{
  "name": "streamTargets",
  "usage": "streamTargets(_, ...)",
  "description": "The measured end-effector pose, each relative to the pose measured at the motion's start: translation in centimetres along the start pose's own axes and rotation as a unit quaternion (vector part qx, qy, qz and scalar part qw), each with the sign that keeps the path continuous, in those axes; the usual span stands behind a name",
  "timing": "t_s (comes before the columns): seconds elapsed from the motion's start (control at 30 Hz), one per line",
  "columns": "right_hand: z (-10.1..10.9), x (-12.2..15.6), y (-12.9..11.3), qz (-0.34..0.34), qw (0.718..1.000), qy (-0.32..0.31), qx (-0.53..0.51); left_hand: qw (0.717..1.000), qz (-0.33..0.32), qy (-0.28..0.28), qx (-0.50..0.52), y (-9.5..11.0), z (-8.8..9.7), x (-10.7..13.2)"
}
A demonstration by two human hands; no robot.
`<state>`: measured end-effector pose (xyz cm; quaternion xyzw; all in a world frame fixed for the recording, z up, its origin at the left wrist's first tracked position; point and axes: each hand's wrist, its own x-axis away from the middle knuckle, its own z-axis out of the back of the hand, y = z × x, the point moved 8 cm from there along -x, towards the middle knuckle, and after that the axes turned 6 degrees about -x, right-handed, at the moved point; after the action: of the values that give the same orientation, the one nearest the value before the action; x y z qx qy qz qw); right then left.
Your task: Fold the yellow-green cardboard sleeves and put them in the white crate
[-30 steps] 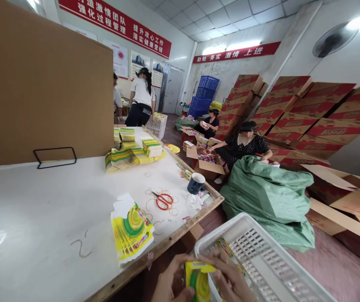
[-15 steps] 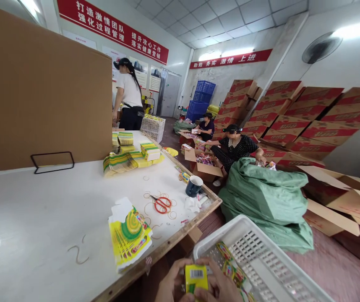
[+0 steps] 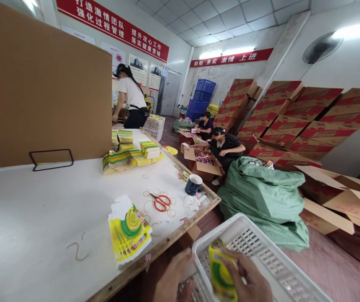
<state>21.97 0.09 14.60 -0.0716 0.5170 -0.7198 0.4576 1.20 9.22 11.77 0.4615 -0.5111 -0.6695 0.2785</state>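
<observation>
One yellow-and-green carton (image 3: 221, 274) sat in your right hand (image 3: 249, 274), its fingers gripping the side as it tilted over the white plastic basket (image 3: 238, 217). Your left hand (image 3: 174, 277) looked empty, fingers loosely spread beside the basket's left rim. Had your right fingers slackened early, the carton could have dropped askew; too hard a squeeze might have creased it. On the desk (image 3: 41, 218), a fanned stack of flattened cartons (image 3: 129, 233) lay near the wooden edge, where a bump could have tipped some off.

Single head-worn view, facing forward and down across near table (image 3: 41, 209) toward far wall (image 3: 224, 76).
</observation>
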Motion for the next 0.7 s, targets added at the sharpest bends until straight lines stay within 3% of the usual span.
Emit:
streamTargets(0.07, 1.6, -1.0, -0.3, 0.043, 0.994, 0.061, 0.080, 0.978, -0.073, 0.109, -0.160, 2.8, 3.7, -0.4)
streamTargets(0.1, 1.4, -1.4, -0.6, 0.054, 0.992, 0.062, 0.091, 0.954, -0.089, 0.161, -0.235, 3.8, 5.5, -0.6)
streamTargets(0.17, -0.7, -1.8, -1.2, 0.050, 0.996, 0.028, 0.069, 0.901, -0.057, 0.225, -0.366, 4.3, 8.3, -0.9)
streamTargets(0.27, -6.3, -1.8, -3.1, 0.018, 0.999, -0.049, -0.011, 0.869, 0.012, 0.166, -0.467, 2.5, 9.4, -1.6)
streamTargets(0.37, -12.1, -1.6, -5.5, -0.004, 0.990, -0.110, -0.089, 0.881, 0.018, 0.075, -0.466, 0.9, 8.5, -1.4)
streamTargets(0.47, -16.2, -1.8, -6.9, -0.017, 0.980, -0.138, -0.141, 0.899, 0.021, 0.040, -0.435, 0.3, 8.1, -1.1)
streamTargets(0.57, -18.3, -2.0, -7.5, -0.025, 0.977, -0.145, -0.157, 0.914, 0.019, 0.047, -0.403, 0.2, 8.4, -1.0)
streamTargets(0.7, -18.4, -2.3, -7.9, -0.030, 0.977, -0.129, -0.168, 0.932, -0.014, 0.136, -0.337, 0.7, 9.4, -0.8)
